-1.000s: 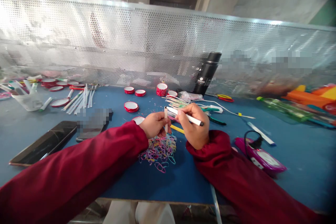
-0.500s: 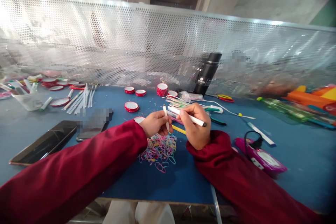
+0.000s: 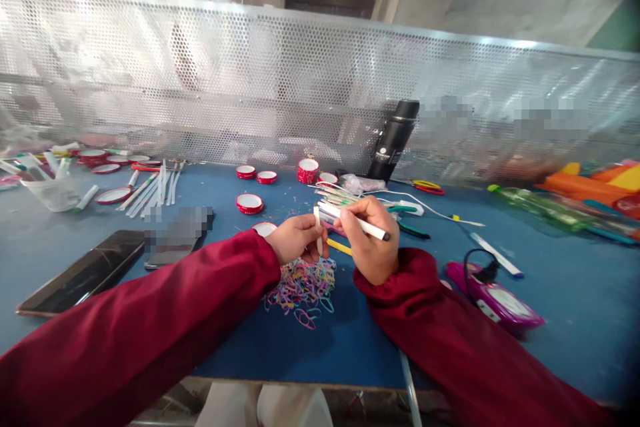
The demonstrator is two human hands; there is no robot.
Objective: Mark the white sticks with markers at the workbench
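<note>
My left hand [image 3: 294, 238] is closed in a pinch round a short white stick [image 3: 317, 227], held nearly upright above a heap of small coloured rubber bands [image 3: 303, 284]. My right hand [image 3: 369, 237] grips a white pen [image 3: 364, 225] with a dark tip that points right. The two hands almost touch over the blue table [image 3: 565, 293]. Behind them lies a bundle of more white pens [image 3: 338, 195]. A yellow stick [image 3: 340, 247] lies on the table between the hands.
Red and white round lids [image 3: 250, 202] are scattered at the back and left, with loose white sticks [image 3: 153, 190]. Two dark phones [image 3: 83, 272] lie at left. A black flask [image 3: 393, 140] leans on the perforated metal screen. A purple device [image 3: 493, 297] with a cable sits at right.
The white stick in my left hand tilted left, then came back nearly upright. Both hands stay in the same spot.
</note>
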